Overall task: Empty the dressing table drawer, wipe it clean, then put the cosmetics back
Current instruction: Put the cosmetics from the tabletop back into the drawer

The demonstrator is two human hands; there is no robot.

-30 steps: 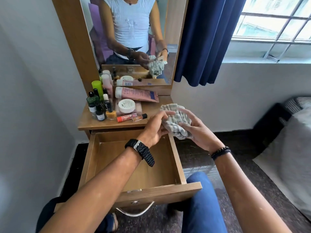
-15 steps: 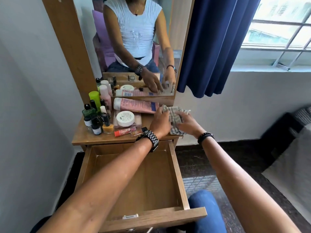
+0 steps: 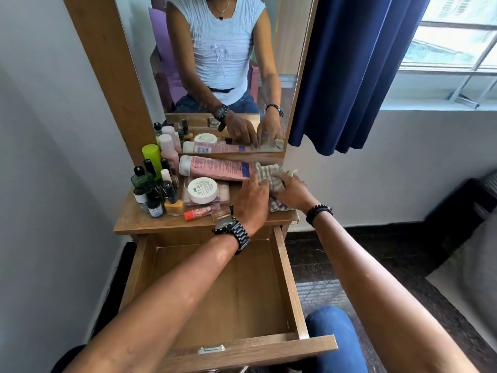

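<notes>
The wooden drawer (image 3: 288, 281) stands pulled out below the table top, and I see nothing inside it. A grey-and-white checked cloth (image 3: 265, 170) lies bunched on the right end of the dressing table top (image 3: 134, 219). My left hand (image 3: 251, 197) rests on its left side with fingers laid forward. My right hand (image 3: 291, 193) presses on it from the right. The cosmetics crowd the left of the table top: a pink tube (image 3: 215, 168), a white jar (image 3: 202, 189), an orange lip balm (image 3: 197, 213) and several small bottles (image 3: 154, 189).
A mirror (image 3: 215, 63) rises behind the table and reflects me and both hands. A white wall is close on the left. A blue curtain (image 3: 349, 76) and a window (image 3: 451, 49) are to the right. My knee in blue jeans (image 3: 333, 337) is beside the drawer front.
Both hands carried the cloth from above the drawer's right side forward and set it down on the table top. My view tilted and moved closer to the table.
</notes>
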